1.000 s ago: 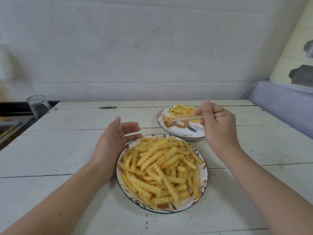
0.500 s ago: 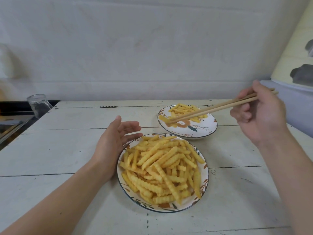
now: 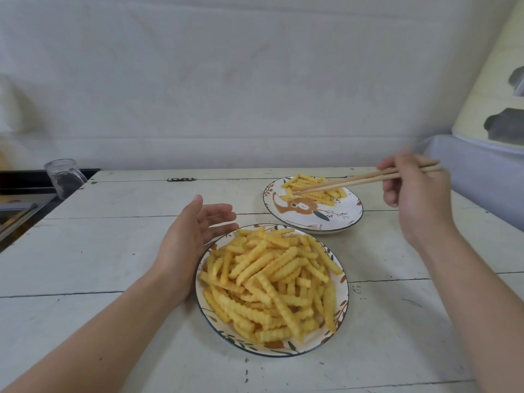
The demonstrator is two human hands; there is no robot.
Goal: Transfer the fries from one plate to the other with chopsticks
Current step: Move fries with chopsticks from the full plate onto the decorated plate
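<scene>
While white table [image 3: 99,251] carries both plates: near plate [image 3: 338,316] heaped with fries [image 3: 269,282]; left hand [image 3: 190,239] relaxed, fingers apart, touching its left rim. Far plate [image 3: 340,219] holds few fries. Right hand [image 3: 416,194] grips chopsticks [image 3: 354,181], tips together over far plate.

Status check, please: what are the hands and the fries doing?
Left hand open beside full plate. Right hand holds chopsticks, tips over far plate. Nothing in the way.

Full plate [image 3: 338,326] nearest; sparser plate [image 3: 334,222] behind it, rightward.
</scene>
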